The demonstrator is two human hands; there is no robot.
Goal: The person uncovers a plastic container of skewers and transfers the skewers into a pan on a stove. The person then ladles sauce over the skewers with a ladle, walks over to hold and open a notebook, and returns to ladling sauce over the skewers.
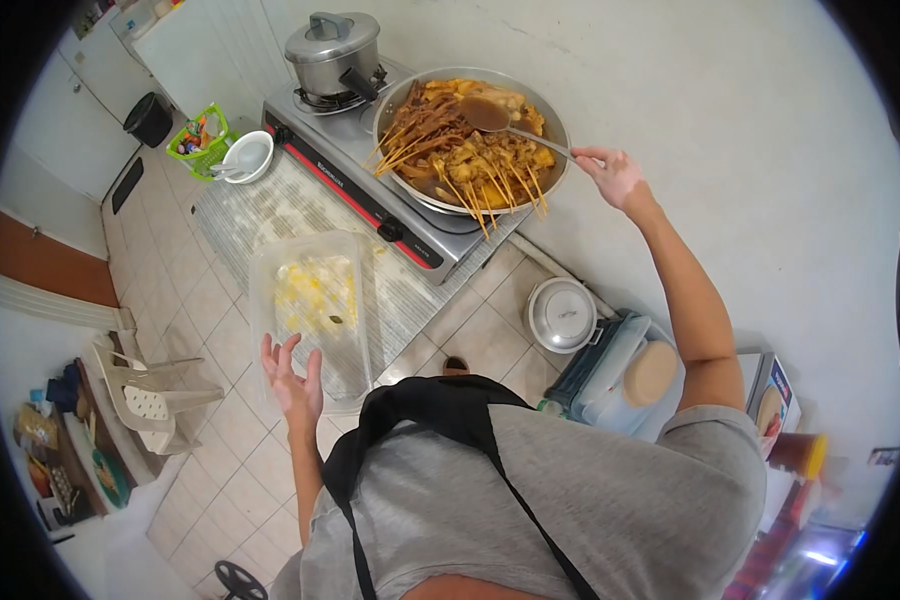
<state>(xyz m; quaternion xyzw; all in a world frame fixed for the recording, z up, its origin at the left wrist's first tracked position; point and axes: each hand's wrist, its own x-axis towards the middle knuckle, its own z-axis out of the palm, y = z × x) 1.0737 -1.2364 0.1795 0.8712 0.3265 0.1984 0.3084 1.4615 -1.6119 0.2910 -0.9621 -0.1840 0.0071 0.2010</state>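
Observation:
My right hand (610, 176) grips the handle end of a metal ladle (486, 115), whose bowl holds brown sauce over a wide metal pan (562, 120). Skewered meat (490, 165) lies in the pan in brown liquid, the sticks pointing toward me and to the left. The pan sits on the right burner of a two-burner gas stove (355, 205). My left hand (295, 380) is raised with its fingers apart, holding nothing, by the near left side of a clear plastic container (360, 340) smeared with yellow residue.
A lidded pot (332, 55) stands on the far burner. Left of the stove are a white bowl (248, 157) and a green basket (202, 145). A round lidded pot (562, 314) and a plastic bin (620, 370) are at the lower right. A white chair (150, 395) stands at the left.

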